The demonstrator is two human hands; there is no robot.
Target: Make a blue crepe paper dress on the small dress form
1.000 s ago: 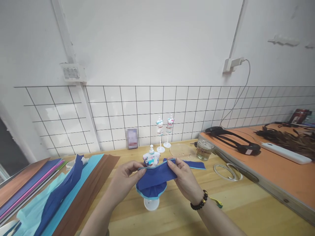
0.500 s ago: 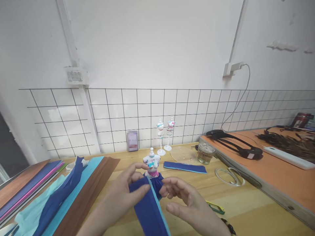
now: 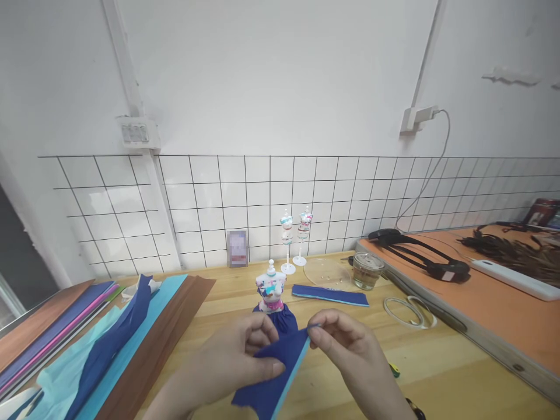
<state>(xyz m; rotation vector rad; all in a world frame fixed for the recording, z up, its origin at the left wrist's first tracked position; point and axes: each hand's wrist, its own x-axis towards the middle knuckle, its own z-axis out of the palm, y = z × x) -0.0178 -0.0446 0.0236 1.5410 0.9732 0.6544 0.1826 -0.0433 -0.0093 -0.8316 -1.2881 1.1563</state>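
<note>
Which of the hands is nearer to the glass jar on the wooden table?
Right. The right hand is below and left of the glass jar, pinching the blue paper strip; the left hand holds the strip farther left.

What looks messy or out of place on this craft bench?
The paper stack at the left: crumpled blue sheets lie across the flat ones. A blue strip lies loose beside the mannequin. Nothing looks spilled or broken.

Blue paper strip now lifted off the mannequin, pinched between left hand and right hand.
</note>
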